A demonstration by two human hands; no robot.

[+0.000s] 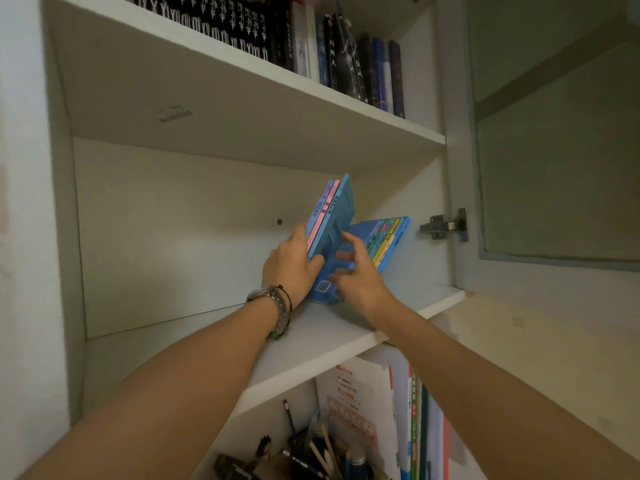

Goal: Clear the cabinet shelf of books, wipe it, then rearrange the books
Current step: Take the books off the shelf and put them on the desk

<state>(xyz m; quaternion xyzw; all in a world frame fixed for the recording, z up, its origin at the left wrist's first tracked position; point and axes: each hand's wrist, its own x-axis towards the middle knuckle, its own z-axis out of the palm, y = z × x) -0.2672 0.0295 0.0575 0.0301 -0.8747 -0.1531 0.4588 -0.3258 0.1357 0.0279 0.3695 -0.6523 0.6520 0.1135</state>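
Observation:
On the white middle shelf (pixel 194 344) of the cabinet, my left hand (pixel 291 265) grips a small bundle of thin blue and pink books (pixel 334 213), held upright and tilted left. My right hand (pixel 356 271) has its fingers spread, touching the blue cover at the bundle's foot. Behind it, several more thin books (pixel 384 240) lean against the right cabinet wall. The left part of the shelf holds no books.
The upper shelf carries a row of dark books (pixel 332 57). The lower shelf holds upright workbooks (pixel 412 420) and a pot of pens (pixel 311 452). The cabinet door (pixel 554 133) stands open at the right, on a metal hinge (pixel 445 226).

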